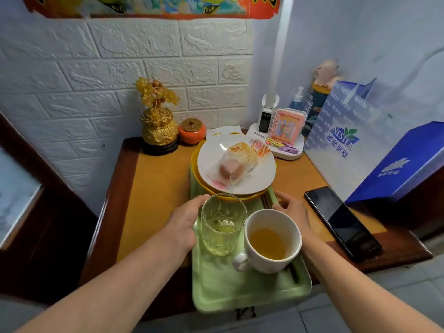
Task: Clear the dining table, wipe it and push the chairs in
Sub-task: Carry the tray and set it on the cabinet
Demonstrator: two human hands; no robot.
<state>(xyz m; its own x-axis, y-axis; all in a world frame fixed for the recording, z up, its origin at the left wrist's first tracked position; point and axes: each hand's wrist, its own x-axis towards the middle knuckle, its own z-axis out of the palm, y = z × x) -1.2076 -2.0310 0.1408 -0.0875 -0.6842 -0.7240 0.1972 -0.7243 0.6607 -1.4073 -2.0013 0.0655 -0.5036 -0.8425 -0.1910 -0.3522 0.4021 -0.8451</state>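
- Head view, centre to lower centre of frame: a pale green plastic tray (pixel 240 284) lies on the wooden dining table (pixel 158 188), its near end projecting past the table edge.
- Left hand (pixel 185 227) grips the tray's left rim, fingers curled at the edge beside the glass. Right hand (pixel 294 212) holds the right rim; its fingers are partly hidden behind the mug, so the exact curl cannot be told.
- Load on tray: a clear cut-pattern glass (pixel 223 224), tall and smooth-walled, with a little liquid at the bottom; a white glazed mug (pixel 271 241) roughly half full of amber liquid, touching or just beside the glass; at the far end a white plate (pixel 236 164) stacked on a yellow dish (pixel 199 186), carrying wrapped food (pixel 230 167) in crinkled clear film.
- Risk, judged: the smooth tray offers little grip; any tilt on lifting could slide the glass and mug together or slop the liquid. The stacked plate is not seated flat and may shift. The heavy far end could tip the tray forward.
- Right of frame: a black phone (pixel 343 222) lies near the tray's right edge, liable to be knocked.
- Upper centre: a gold ornament (pixel 158 126) and orange jar (pixel 192 131) stand at the wall, not yet cleared.
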